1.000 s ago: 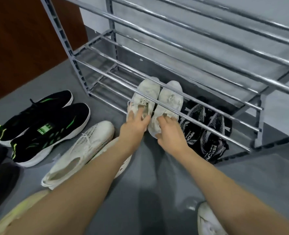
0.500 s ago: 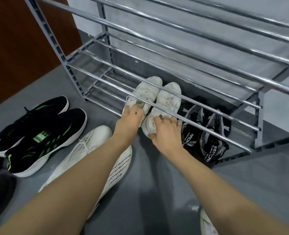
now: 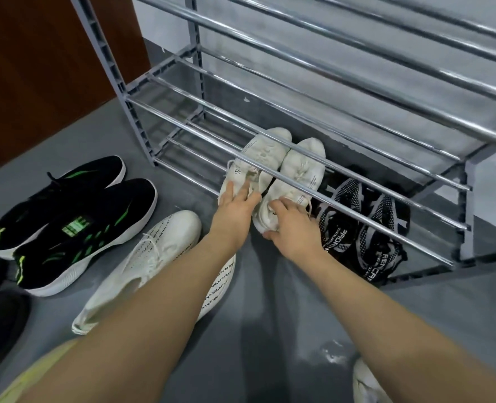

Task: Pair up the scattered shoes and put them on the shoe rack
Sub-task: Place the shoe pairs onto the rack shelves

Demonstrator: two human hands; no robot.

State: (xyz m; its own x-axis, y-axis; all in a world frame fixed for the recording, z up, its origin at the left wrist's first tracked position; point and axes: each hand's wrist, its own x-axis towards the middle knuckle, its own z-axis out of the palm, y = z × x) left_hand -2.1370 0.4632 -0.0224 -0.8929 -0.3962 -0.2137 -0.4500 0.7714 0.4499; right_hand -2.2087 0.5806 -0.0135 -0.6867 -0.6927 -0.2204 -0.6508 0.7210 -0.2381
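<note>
One head-worn camera looks steeply down, close over the shoe rack (image 3: 299, 181).

Left hand (image 3: 236, 203) and right hand (image 3: 291, 225) rest on white shoe pair (image 3: 273, 170) on shoe rack (image 3: 342, 196) bottom tier, black-patterned pair (image 3: 363, 228) right.

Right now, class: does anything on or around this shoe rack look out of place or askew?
Mostly tidy. The white knit sneakers and black-green sneakers sit on the floor, off the shoe rack.
</note>
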